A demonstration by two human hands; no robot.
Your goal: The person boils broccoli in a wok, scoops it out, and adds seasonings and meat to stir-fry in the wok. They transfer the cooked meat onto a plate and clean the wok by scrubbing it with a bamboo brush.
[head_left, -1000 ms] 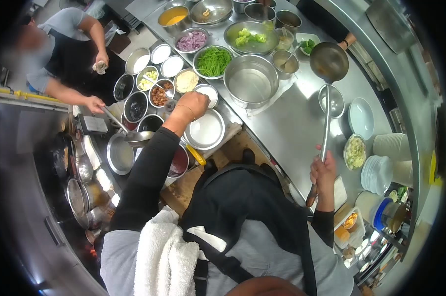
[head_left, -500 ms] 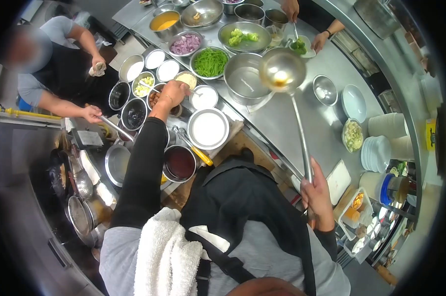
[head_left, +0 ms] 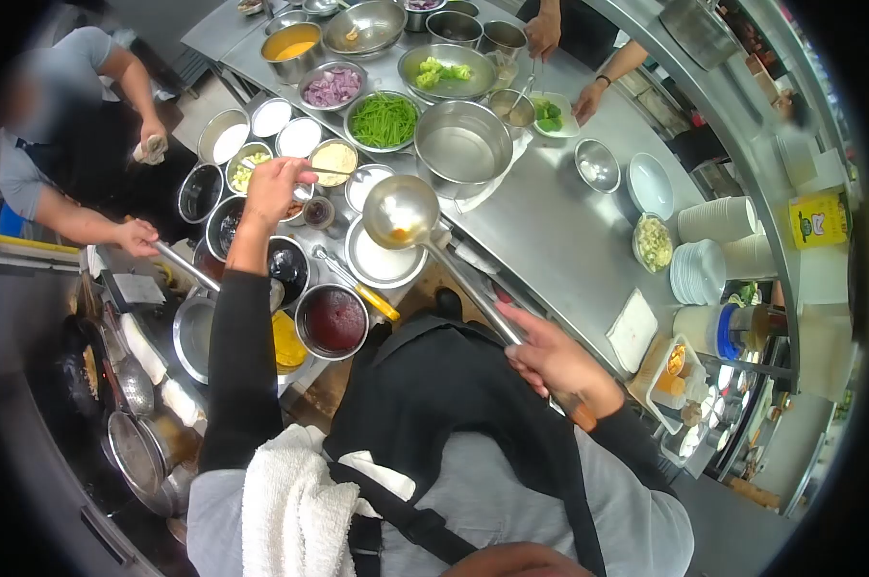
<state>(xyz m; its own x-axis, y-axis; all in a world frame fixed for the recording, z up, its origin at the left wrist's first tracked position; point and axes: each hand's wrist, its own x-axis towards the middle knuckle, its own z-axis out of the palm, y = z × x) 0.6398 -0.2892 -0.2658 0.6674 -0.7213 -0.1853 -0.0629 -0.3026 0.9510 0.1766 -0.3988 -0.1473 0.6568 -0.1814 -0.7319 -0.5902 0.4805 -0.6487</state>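
Note:
My left hand (head_left: 279,188) is closed on a thin metal spoon (head_left: 331,173), which reaches right past a bowl of pale yellow granules (head_left: 335,162) toward a small bowl of white powder (head_left: 365,188). My right hand (head_left: 564,361) grips a long-handled ladle (head_left: 473,288) with a wooden end. The ladle's bowl hangs over a larger bowl of white contents (head_left: 384,258), with a little brown liquid inside. Nearer my body are a pot of dark red liquid (head_left: 332,322) and a yellow-handled utensil (head_left: 372,300).
A co-worker at left holds a metal handle (head_left: 186,267). Another person's hands are beside a plate of broccoli (head_left: 553,115) across the steel counter (head_left: 540,212). Bowls of green strips (head_left: 384,121) and chopped purple onion (head_left: 333,87) stand behind. Stacked white plates (head_left: 697,272) are at right.
My right hand has brought the ladle down and left from above the counter to the seasoning bowls. My left hand has drawn back left with the spoon, away from the white powder.

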